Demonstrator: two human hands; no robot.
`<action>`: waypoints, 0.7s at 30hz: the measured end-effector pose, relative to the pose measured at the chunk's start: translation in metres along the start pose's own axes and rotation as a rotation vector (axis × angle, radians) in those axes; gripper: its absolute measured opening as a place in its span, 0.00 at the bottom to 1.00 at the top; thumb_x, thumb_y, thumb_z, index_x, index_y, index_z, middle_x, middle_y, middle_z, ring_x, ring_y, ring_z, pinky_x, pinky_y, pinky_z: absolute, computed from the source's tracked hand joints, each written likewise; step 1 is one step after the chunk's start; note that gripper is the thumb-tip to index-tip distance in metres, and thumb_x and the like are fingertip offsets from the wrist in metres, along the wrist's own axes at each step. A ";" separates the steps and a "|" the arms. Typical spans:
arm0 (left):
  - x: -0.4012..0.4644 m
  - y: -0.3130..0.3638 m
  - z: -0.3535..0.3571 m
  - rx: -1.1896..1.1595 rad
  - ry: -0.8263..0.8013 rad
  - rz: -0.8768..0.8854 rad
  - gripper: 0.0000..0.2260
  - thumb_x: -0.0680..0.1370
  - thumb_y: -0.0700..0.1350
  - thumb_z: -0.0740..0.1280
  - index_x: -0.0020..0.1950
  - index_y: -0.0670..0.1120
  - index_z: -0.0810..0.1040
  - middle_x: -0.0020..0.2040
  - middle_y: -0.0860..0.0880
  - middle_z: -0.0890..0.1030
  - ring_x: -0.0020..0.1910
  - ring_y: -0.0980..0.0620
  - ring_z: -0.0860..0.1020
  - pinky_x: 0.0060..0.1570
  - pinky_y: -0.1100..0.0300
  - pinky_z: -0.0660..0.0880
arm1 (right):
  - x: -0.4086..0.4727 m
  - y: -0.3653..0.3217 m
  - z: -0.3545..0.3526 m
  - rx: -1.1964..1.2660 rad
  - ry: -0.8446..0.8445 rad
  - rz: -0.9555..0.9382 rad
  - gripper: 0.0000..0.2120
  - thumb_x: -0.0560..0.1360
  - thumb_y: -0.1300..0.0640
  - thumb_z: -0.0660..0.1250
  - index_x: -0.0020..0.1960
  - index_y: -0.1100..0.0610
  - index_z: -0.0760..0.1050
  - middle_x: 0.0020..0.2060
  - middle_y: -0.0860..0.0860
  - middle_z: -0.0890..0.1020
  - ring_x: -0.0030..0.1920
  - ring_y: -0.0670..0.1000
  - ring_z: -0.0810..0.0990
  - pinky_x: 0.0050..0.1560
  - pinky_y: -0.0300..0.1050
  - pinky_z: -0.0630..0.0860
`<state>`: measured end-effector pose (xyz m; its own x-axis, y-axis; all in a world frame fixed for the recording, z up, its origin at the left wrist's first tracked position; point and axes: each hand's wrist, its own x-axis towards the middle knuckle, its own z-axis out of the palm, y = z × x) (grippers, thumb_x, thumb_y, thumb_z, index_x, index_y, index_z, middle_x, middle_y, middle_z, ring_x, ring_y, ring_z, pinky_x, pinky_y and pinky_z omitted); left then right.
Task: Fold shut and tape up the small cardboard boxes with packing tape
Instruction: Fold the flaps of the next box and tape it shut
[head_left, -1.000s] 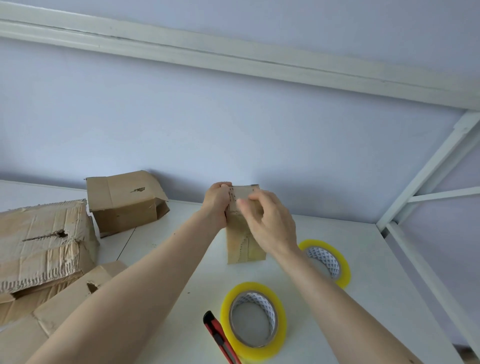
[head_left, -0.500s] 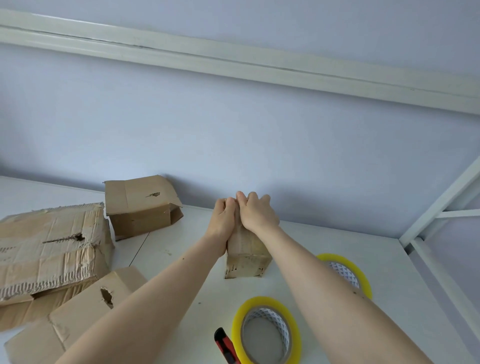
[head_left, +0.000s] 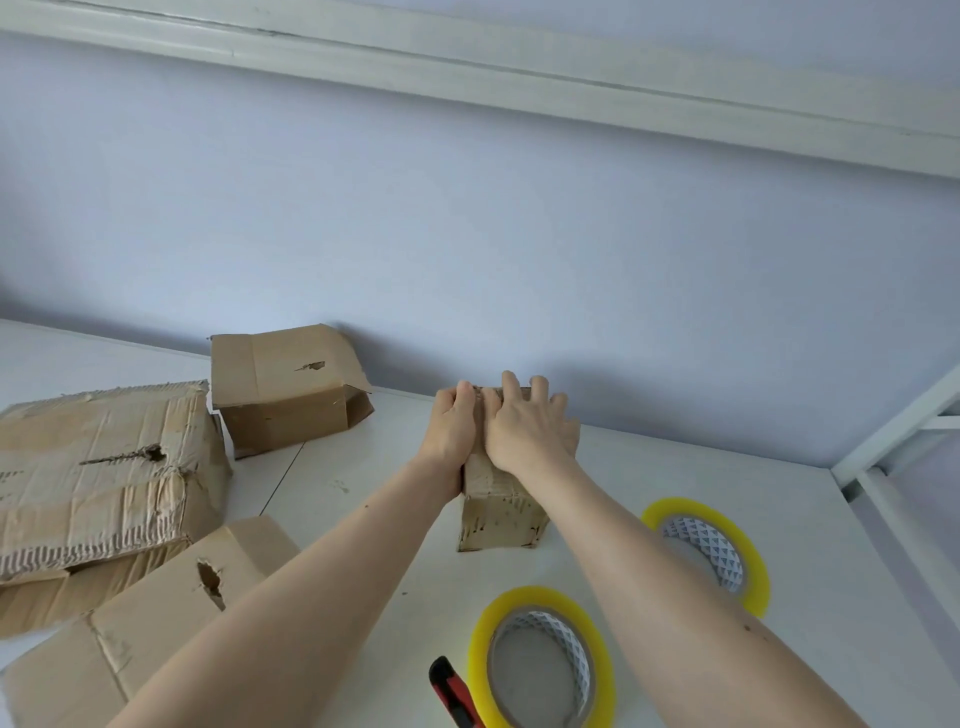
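On white table (head_left: 779, 519), both hands (head_left: 530, 431) pressing small box (head_left: 501, 519), tape rolls (head_left: 540, 660) near

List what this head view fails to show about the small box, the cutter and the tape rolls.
- Small box top: hidden under the left hand and right hand; flaps and any tape unseen.
- Red cutter: cut off by the bottom edge.
- Far tape roll: partly behind the right forearm.
- Near tape roll: loose end too small to find.
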<state>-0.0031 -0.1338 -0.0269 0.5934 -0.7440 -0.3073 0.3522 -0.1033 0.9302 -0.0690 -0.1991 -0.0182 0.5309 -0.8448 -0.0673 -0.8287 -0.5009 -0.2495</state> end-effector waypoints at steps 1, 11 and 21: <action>0.000 0.000 0.000 -0.003 0.000 -0.010 0.12 0.87 0.50 0.51 0.58 0.45 0.69 0.54 0.47 0.77 0.49 0.53 0.79 0.40 0.59 0.77 | -0.002 -0.001 -0.001 -0.010 -0.004 -0.007 0.24 0.84 0.42 0.40 0.78 0.47 0.55 0.75 0.53 0.58 0.72 0.59 0.59 0.67 0.59 0.64; -0.001 0.002 -0.002 0.010 0.026 -0.085 0.14 0.86 0.56 0.52 0.65 0.49 0.66 0.56 0.46 0.76 0.48 0.49 0.79 0.39 0.57 0.78 | -0.037 0.010 -0.006 -0.047 -0.112 -0.047 0.26 0.85 0.43 0.39 0.81 0.42 0.39 0.80 0.48 0.34 0.79 0.59 0.36 0.77 0.64 0.36; -0.003 0.010 0.002 0.042 0.071 -0.100 0.19 0.86 0.53 0.52 0.67 0.41 0.68 0.53 0.44 0.77 0.41 0.49 0.79 0.30 0.60 0.75 | -0.079 0.028 -0.003 0.189 0.020 -0.220 0.25 0.83 0.38 0.48 0.77 0.45 0.61 0.80 0.42 0.50 0.78 0.53 0.53 0.70 0.60 0.66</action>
<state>-0.0024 -0.1342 -0.0161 0.6068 -0.6801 -0.4113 0.3828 -0.2035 0.9012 -0.1344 -0.1469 -0.0164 0.6891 -0.7242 0.0269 -0.6453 -0.6300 -0.4320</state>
